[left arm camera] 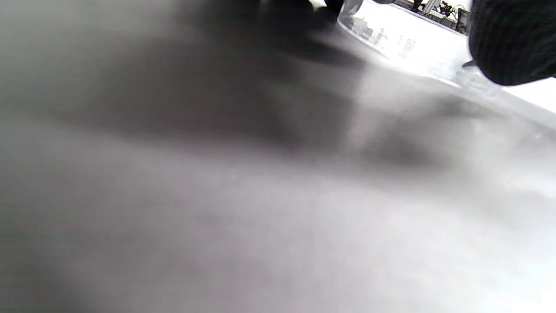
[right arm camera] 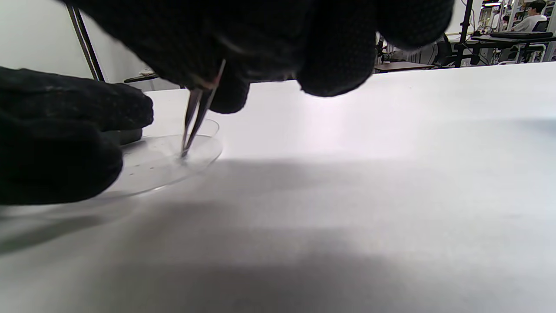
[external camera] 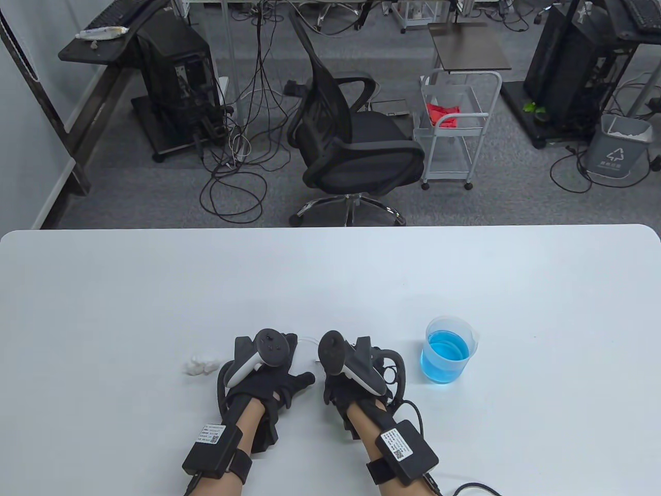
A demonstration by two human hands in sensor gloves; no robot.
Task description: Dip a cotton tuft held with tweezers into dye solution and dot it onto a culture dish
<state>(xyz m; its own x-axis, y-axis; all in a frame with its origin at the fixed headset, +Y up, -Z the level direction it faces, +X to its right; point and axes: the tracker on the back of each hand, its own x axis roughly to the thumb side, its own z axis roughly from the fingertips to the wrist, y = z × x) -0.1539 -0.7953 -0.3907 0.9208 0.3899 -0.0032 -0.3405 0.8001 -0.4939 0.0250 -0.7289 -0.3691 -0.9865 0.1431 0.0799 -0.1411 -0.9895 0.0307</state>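
My right hand pinches metal tweezers and holds them upright. Their tips touch the floor of the clear culture dish. Whether a cotton tuft sits at the tips is too small to tell. My left hand holds the dish at its left edge, with its fingers against the rim. The left wrist view shows the dish rim between that hand's fingers. In the table view the hands hide most of the dish. A beaker of blue dye stands to the right of my right hand.
A small pile of white cotton lies on the white table just left of my left hand. An office chair and a cart stand on the floor beyond the table's far edge.
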